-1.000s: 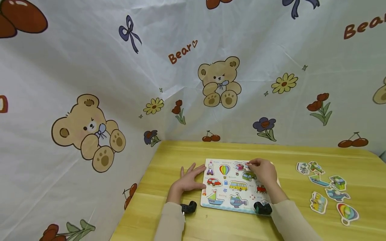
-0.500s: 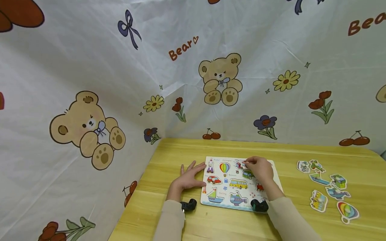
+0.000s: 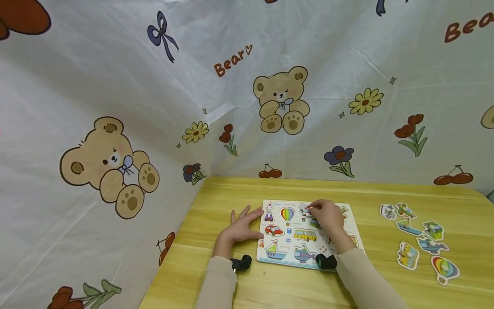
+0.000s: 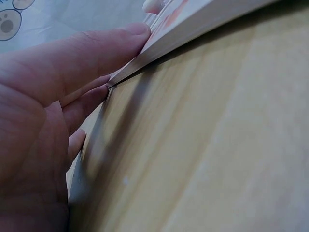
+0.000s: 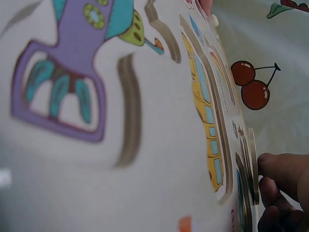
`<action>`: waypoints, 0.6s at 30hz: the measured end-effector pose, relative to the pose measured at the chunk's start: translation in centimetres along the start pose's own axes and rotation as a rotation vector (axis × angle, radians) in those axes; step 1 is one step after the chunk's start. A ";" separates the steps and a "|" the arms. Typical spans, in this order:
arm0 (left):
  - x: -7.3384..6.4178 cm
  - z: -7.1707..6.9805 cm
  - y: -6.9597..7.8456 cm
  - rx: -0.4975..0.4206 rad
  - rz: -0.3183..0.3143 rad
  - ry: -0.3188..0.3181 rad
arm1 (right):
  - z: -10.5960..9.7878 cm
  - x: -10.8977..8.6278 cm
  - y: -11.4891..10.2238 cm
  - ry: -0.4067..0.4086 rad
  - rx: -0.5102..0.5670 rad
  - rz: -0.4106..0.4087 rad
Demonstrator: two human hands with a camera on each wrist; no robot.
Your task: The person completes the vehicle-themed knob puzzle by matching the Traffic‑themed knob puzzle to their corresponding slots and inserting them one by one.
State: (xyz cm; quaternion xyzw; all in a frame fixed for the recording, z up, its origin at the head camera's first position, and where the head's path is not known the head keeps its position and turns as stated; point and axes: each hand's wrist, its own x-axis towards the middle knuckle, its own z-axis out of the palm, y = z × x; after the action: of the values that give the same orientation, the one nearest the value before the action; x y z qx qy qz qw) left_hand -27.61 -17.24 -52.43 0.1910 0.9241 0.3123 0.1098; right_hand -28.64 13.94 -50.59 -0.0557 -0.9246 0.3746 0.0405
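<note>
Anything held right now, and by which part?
The right hand pinches a puzzle piece from its upper side; the exact grip spot is hidden. The left hand holds nothing, only touching the board at its left edge.

Wood grain plus some shine
Surface [image 3: 231, 195] is smooth wood-look, puzzle board [image 4: 193, 31] has a smooth printed face and wooden-looking edge, backdrop [image 3: 328, 51] is creased and shiny, sleeves [image 3: 218, 279] are matt cloth.
</note>
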 end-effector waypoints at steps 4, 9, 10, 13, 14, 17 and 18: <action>0.0 0.1 0.0 -0.002 0.000 -0.001 | 0.4 0.1 -0.1 0.007 -0.003 0.010; 0.0 0.2 0.0 -0.011 0.005 0.005 | 0.8 0.2 -0.1 0.020 -0.015 0.018; 0.0 0.2 0.0 -0.008 0.004 0.005 | 0.9 0.2 -0.1 0.022 -0.018 0.015; -0.1 0.2 0.0 0.000 0.002 0.006 | 1.0 0.3 -0.3 0.027 -0.032 0.011; -0.1 0.2 0.0 0.001 0.002 0.006 | 1.0 0.3 -0.3 0.028 -0.035 0.006; -0.1 0.1 -0.1 -0.004 0.006 0.007 | 1.0 0.4 -0.4 0.032 -0.045 0.001; -0.1 0.1 -0.1 -0.005 0.007 0.007 | 1.0 0.4 -0.4 0.032 -0.046 0.001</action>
State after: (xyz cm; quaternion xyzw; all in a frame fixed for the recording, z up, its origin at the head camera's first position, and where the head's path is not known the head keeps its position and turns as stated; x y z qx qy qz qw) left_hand -27.55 -17.28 -52.62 0.1929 0.9230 0.3156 0.1058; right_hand -29.17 12.99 -51.04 -0.0630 -0.9322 0.3523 0.0540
